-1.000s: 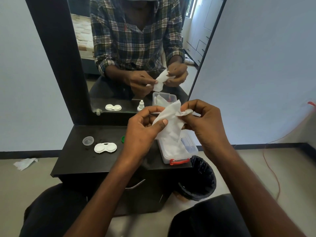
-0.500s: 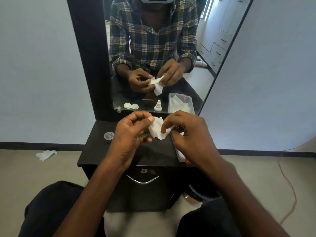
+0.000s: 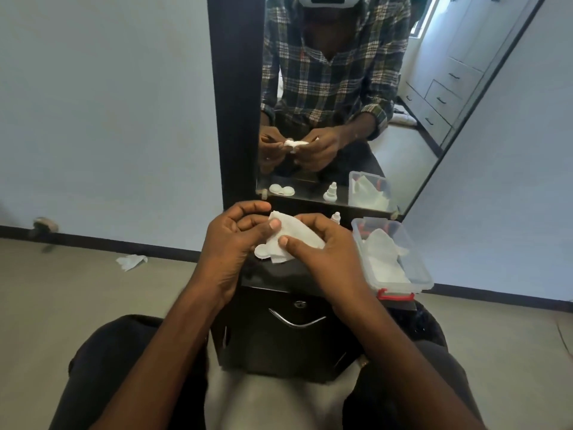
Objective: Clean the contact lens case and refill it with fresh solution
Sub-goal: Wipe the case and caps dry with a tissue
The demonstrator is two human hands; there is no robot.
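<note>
Both my hands hold a white tissue [image 3: 294, 235] above the black dresser top [image 3: 273, 270]. My left hand [image 3: 231, 240] pinches its left side with the thumb on top. My right hand [image 3: 325, 252] grips the right side, thumb pressed on the lower edge. The white contact lens case [image 3: 262, 252] peeks out under the tissue between my hands; it appears to lie on the dresser, as its mirror image does. A small white solution bottle [image 3: 335, 216] stands just behind my right hand.
A clear plastic box [image 3: 417, 268] with a red latch holds more tissues at the dresser's right edge. A tall mirror [image 3: 434, 125] stands behind. A crumpled tissue [image 3: 131, 261] lies on the floor to the left. The dresser drawer handle [image 3: 296, 321] faces my knees.
The tissue hung open between my raised hands; now it is folded smaller and my hands have come down close together over the lens case. My view has shifted left and down.
</note>
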